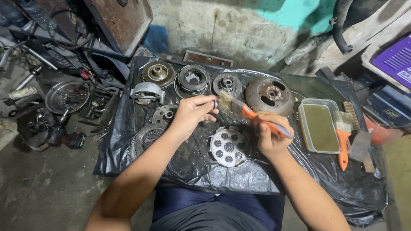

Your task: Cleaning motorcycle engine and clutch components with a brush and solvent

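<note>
**Brush and small part held over a table of engine parts**

The right hand (269,136) is clenched around the orange handle of a flat paintbrush with pale bristles (246,112), whose bristle end points left toward the left hand (193,112). The left hand pinches a small dark ring-like part (213,105) between fingertips and thumb, just at the bristles; the part is too small to make out clearly. Both hands hover above a black plastic sheet (180,167) that covers the work surface.

Directly below the hands lies a round silver metal plate with a ring of holes (228,146). Along the far edge of the sheet stand a brass-coloured round hub (158,72), a dark round clutch-like assembly (192,79), a smaller grey disc (227,83) and a rusty brown drum-shaped rotor (269,95). A grey curved metal piece (147,92) and a toothed round plate (165,114) lie at the left.

To the right sits a clear rectangular plastic tray holding murky olive liquid (323,126), with a second orange-handled brush (343,141) resting across its right rim. At the upper right edge, a purple rectangular box with white print (394,60) rests on a shelf. On the floor at the left is a round metal dish of loose tools (67,96).
</note>
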